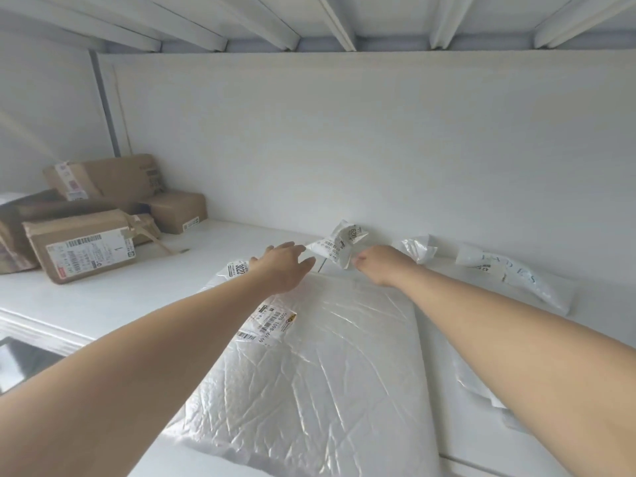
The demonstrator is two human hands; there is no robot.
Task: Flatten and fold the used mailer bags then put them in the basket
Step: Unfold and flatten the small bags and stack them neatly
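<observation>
Closest to the camera, around 6 o'clock, a big mailer bag (327,373) lies pretty much flat on the white table (137,287). It's creased all over, with shipping labels at its far-left corner. Both bare forearms stretch out over it.

A bit further out, near the middle, the left hand (282,266) has its fingers out straight and isn't gripping anything. The fingertips are just touching the left edge of a small crumpled mailer bag (335,251). The right hand (375,265), just to the right of it, is curled up and pinches that same bag by its near-right corner. The little bag is scrunched, with its printed label facing up, close to the wall (344,149).

Over at 3 o'clock there's a wad of white plastic (418,249) right behind the right hand. Further right, another mailer bag (516,275) with faint lettering lies along the wall.

Way off at 9 o'clock, a pile of cardboard boxes (86,249) sits in the far-left corner, well apart from the bags.
</observation>
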